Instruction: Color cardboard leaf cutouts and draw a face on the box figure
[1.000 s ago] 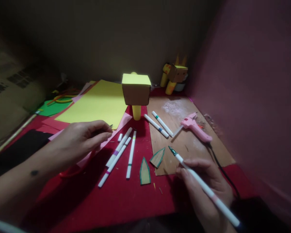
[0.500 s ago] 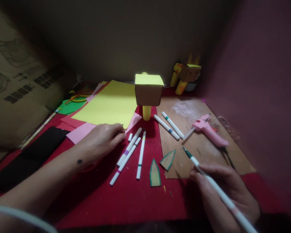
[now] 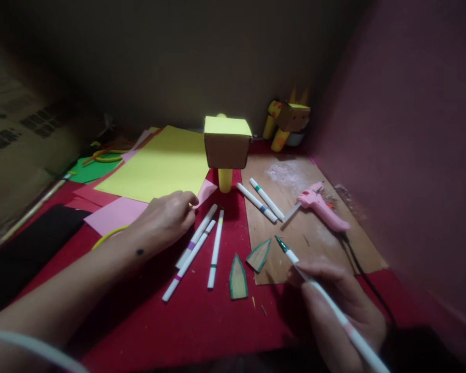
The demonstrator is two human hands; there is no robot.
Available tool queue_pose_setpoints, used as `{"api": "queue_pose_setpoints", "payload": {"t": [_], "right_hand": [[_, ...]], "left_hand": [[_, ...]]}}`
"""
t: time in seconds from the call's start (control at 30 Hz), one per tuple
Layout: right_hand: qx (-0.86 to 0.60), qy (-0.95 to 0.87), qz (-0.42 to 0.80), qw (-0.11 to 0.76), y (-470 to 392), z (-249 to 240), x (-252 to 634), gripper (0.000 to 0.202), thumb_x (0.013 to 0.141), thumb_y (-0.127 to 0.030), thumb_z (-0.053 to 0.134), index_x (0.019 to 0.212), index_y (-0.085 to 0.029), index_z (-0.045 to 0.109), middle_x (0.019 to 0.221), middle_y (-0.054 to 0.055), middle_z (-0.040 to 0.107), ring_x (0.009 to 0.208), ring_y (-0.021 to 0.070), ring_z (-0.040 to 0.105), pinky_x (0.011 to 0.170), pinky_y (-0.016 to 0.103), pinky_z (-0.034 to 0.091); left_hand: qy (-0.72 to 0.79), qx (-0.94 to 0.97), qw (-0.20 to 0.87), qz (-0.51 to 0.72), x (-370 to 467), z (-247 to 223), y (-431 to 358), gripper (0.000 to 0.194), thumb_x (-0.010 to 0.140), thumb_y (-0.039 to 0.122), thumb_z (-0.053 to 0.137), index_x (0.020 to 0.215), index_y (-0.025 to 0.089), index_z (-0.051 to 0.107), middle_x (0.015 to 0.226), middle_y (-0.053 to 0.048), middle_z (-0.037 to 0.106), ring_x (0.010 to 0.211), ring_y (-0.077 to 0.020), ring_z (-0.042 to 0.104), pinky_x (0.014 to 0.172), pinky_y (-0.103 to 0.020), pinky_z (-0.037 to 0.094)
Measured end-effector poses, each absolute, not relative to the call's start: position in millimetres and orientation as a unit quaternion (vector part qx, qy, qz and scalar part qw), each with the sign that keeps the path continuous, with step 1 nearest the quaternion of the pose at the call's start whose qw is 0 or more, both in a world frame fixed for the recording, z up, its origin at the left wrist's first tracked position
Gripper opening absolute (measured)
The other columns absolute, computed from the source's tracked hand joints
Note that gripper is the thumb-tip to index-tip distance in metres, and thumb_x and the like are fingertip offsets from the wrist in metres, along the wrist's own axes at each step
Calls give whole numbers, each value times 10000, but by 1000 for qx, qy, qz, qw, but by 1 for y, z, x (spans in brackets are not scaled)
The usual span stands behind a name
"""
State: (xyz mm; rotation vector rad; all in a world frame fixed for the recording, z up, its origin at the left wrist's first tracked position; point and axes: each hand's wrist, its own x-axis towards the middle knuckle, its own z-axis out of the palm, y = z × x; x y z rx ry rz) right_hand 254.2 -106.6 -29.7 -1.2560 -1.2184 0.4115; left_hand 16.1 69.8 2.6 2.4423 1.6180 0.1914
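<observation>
- My right hand (image 3: 353, 300) grips a green-tipped marker (image 3: 292, 255) near two green-edged cutouts (image 3: 238, 280).
- My left hand (image 3: 163, 220) curls beside loose markers (image 3: 189, 260), contents unclear.
- Marker work seems in hand; any stroke needs a lowered tip.

Can't see what, if anything, sits under curled fingertips of left hand (image 3: 169, 220). Can't see marker (image 3: 330, 302) where gripped by right hand (image 3: 341, 305), nor its end past bottom edge. Lose yellow loop (image 3: 108, 235) partly behind left forearm (image 3: 101, 274). Can't read blurred carton print (image 3: 2, 142). Can't resolve dim figure (image 3: 293, 118) near back right corner of surface (image 3: 140, 331).
</observation>
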Motion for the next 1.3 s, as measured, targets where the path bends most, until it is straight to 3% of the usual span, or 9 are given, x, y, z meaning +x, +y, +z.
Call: {"api": "queue_pose_setpoints", "payload": {"t": [0.1, 0.23, 0.37, 0.57, 0.7, 1.3], "right_hand": [[-562, -500, 172, 636, -107, -33, 254, 134, 871, -180, 691, 950, -248, 776, 802, 21, 764, 646, 152, 731, 567, 196, 594], [-576, -452, 189, 654, -108, -37, 252, 130, 873, -197, 714, 983, -244, 765, 778, 20, 783, 563, 136, 716, 502, 176, 567], [-569, -455, 197, 656, -110, -36, 249, 164, 852, -165, 734, 994, -246, 755, 784, 20, 785, 535, 138, 706, 476, 184, 557], [-518, -516, 178, 658, -104, -26, 226, 170, 882, -128, 628, 940, -258, 723, 748, -5, 693, 637, 131, 657, 568, 218, 529], [-489, -535, 169, 668, -99, -26, 213, 167, 886, -115, 590, 945, -237, 687, 718, 0, 637, 643, 143, 615, 545, 248, 462], [-388, -653, 197, 620, -87, -35, 223, 347, 818, 15, 577, 1070, -209, 658, 747, 15, 633, 623, 151, 600, 537, 255, 489]], "left_hand": [[561, 784, 201, 171, 13, 13, 61, 235, 882, 386, 517, 887, 214, 678, 795, -52, 722, 672, -200, 635, 616, -312, 467], [557, 646, 455, 258, 16, 24, 47, 222, 855, 394, 664, 983, 213, 671, 596, 21, 645, 472, -130, 537, 452, -238, 422], [494, 494, 637, 325, 23, 25, 42, 100, 867, 246, 710, 940, 200, 659, 621, 3, 702, 472, -118, 610, 455, -206, 498], [381, 395, 788, 278, 32, 12, 31, 48, 884, 136, 695, 859, 163, 663, 562, -22, 703, 362, -90, 587, 379, -139, 457], [333, 369, 828, 260, 35, 6, 26, 26, 899, 157, 694, 880, 163, 679, 594, -37, 725, 407, -102, 630, 400, -131, 482], [264, 348, 867, 239, 42, 2, 13, 116, 861, 197, 772, 833, 132, 681, 605, -80, 741, 432, -115, 655, 425, -135, 518]]}}
